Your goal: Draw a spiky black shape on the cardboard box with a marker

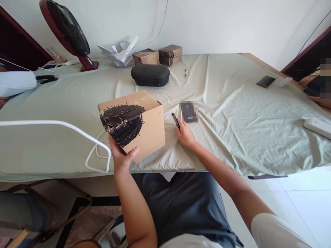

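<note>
Cloth-covered surface (pixel 232 120), brown cardboard box (pixel 148 131) tilted over its near side, one corner thickly blackened with ragged strokes, left hand (pixel 121 157) clamped on the box's lower left, right hand (pixel 186 136) closed around slim black pen (pixel 175 120)

From my end I see a maroon fan (pixel 67 29) near the wall (pixel 219 27), a translucent basket (pixel 119 61) to its right. Nearer, I make out a closed black case (pixel 150 76) and a dark phone (pixel 189 113), icons showing.

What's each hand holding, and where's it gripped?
Left hand: the cardboard box, by its lower edge near the black patch. Right hand: a black pen, by its nearer end.
</note>
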Motion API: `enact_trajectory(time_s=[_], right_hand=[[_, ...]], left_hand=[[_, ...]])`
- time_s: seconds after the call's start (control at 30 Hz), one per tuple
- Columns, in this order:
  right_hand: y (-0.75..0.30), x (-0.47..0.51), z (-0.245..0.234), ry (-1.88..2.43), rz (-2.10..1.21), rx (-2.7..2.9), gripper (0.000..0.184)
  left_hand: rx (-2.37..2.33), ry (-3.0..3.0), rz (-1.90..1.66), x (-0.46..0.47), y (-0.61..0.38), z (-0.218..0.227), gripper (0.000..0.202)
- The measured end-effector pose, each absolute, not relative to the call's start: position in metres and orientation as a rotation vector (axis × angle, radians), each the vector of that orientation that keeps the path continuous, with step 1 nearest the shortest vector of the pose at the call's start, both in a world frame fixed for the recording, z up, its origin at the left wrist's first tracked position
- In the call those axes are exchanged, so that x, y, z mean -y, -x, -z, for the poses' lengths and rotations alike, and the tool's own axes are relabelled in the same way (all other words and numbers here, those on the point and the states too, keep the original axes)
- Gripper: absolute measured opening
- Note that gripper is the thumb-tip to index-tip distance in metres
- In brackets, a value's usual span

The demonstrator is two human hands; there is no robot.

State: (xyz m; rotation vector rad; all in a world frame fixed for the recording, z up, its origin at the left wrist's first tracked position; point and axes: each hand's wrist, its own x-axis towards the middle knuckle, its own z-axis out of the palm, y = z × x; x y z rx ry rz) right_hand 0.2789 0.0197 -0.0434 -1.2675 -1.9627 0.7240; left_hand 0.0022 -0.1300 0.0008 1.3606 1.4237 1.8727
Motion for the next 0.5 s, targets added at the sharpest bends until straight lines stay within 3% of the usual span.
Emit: enact_trajectory(time_s=[0.3, 0.5], right_hand=[[-0.281, -0.027, 0.040, 1.081, -0.906, 1.658, 0.044], [-0.271, -0.028, 0.035, 1.000, -0.907, 1.720, 0.054]], left_hand=[[-1.407, -1.456, -1.789, 0.121, -0.012, 0.002, 0.124], [-1.420, -1.472, -1.787, 0.113, -0.013, 0.012, 0.128]])
